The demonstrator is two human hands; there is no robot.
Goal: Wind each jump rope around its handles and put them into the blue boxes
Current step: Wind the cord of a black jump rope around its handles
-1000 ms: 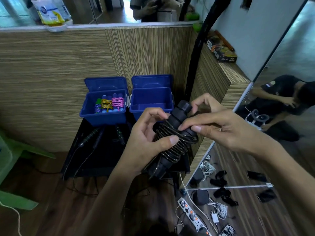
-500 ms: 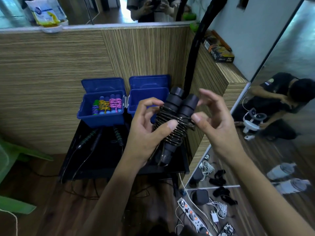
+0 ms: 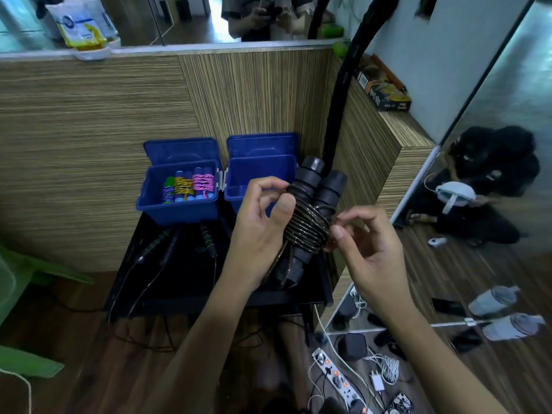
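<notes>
Your left hand [image 3: 263,231] grips the black jump rope [image 3: 307,225] in the air above the counter [image 3: 185,282], thumb pressing the coils so they cannot unwind. Your right hand [image 3: 370,249] pinches the loose end, probably to tuck it. The empty blue box [image 3: 257,174] waits behind.

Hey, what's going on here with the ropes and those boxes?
A person is winding a black jump rope around its two handles. The left hand grips the bundle while the right hand pinches the cord at its side. The left blue box already holds three wound ropes; the right blue box looks empty. More ropes lie unwound on the black table.
</notes>
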